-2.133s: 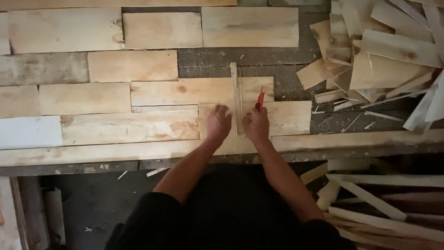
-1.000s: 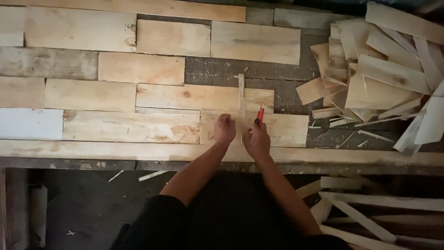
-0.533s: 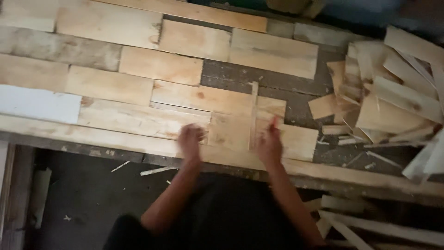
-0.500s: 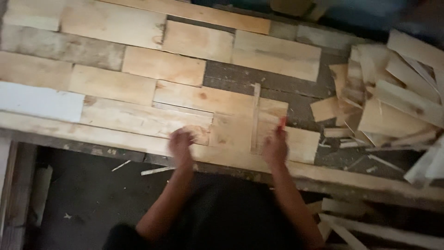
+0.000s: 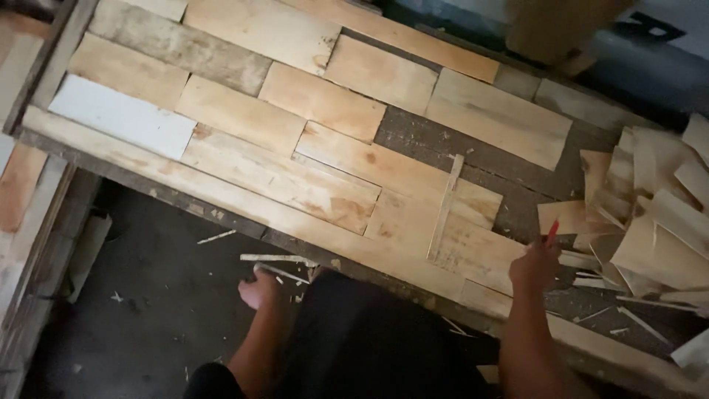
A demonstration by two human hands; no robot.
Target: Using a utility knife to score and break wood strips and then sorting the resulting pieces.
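Setting: woodworking shop, probably a rough one. Evidence: workbench (image 5: 244,214) tiled with mismatched planks (image 5: 317,100); heap of offcuts (image 5: 650,222) at right; splinters (image 5: 277,258) and shavings on dark floor (image 5: 148,310); timber frame (image 5: 29,222) at left.

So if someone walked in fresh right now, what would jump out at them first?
Most likely the patchwork of pale wooden boards laid edge to edge across the middle, with one white board at its left end. A thin wooden strip lies across the boards near the right hand, which holds a red pencil beside the heap of offcuts. The left hand reaches down to splinters on the dark floor.
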